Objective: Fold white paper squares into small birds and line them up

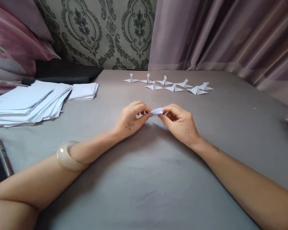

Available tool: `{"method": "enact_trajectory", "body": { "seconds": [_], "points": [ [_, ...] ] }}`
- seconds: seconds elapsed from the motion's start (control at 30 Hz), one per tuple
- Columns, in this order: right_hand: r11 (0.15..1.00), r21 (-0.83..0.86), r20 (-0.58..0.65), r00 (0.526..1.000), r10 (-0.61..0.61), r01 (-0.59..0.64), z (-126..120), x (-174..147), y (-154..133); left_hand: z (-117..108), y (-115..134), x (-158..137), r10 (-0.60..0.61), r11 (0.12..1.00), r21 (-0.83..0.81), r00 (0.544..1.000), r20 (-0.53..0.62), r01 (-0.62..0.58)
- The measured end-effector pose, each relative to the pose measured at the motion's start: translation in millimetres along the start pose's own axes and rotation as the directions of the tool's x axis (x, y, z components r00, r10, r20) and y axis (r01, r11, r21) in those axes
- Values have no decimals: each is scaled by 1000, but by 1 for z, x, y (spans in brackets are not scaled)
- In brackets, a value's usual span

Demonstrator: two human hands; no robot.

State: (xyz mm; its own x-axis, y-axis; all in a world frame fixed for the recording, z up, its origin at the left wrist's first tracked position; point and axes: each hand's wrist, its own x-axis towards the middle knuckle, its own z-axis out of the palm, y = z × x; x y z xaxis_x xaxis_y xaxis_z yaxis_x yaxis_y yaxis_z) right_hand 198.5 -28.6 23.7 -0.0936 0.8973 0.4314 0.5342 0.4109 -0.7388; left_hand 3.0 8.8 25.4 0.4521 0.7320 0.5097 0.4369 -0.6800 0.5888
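Between my two hands is a small folded piece of white paper (156, 111), held up a little over the grey tablecloth. My left hand (133, 118) pinches its pointed left end between thumb and fingertips. At the wider right end, the thumb and fingers of my right hand (179, 121) grip it. Beyond my hands stand several folded white paper birds (174, 88) in two loose rows, wings spread flat and necks upright. My fingertips hide part of the folds in the held paper.
Large white paper sheets (21, 102) lie stacked at the left, with a smaller stack of cut squares (83, 91) beside them. A phone (0, 163) rests at the left edge. Black cloth (64, 71) lies behind the stacks, and curtains (220, 35) hang along the back right.
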Motion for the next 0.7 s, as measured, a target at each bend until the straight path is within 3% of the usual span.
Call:
{"method": "enact_trajectory", "body": {
  "seconds": [0.07, 0.13, 0.23, 0.3, 0.47, 0.7],
  "points": [
    [950, -239, 36, 979, -200, 203, -2, -3, -1, -3, -1, -1, 203, 956, 221, 979, -17, -195],
    [836, -449, 144, 949, -281, 316, -4, -6, -2, -5, -4, -2, 338, 855, 390, 937, 86, -343],
    [686, -608, 316, 914, -254, 400, -5, -8, -3, -6, -8, -1, 364, 745, 488, 891, 273, -454],
    [655, -623, 404, 893, -198, 427, -5, -8, -3, -5, -10, -1, 342, 732, 470, 862, 373, -493],
    [747, -572, 436, 897, -74, 339, -6, -12, -6, -4, -6, -3, 254, 798, 377, 830, 496, -470],
    [856, -474, 402, 916, 4, 204, -9, -12, -9, -10, 7, -6, 96, 922, 294, 885, 455, -252]
  ]
}}
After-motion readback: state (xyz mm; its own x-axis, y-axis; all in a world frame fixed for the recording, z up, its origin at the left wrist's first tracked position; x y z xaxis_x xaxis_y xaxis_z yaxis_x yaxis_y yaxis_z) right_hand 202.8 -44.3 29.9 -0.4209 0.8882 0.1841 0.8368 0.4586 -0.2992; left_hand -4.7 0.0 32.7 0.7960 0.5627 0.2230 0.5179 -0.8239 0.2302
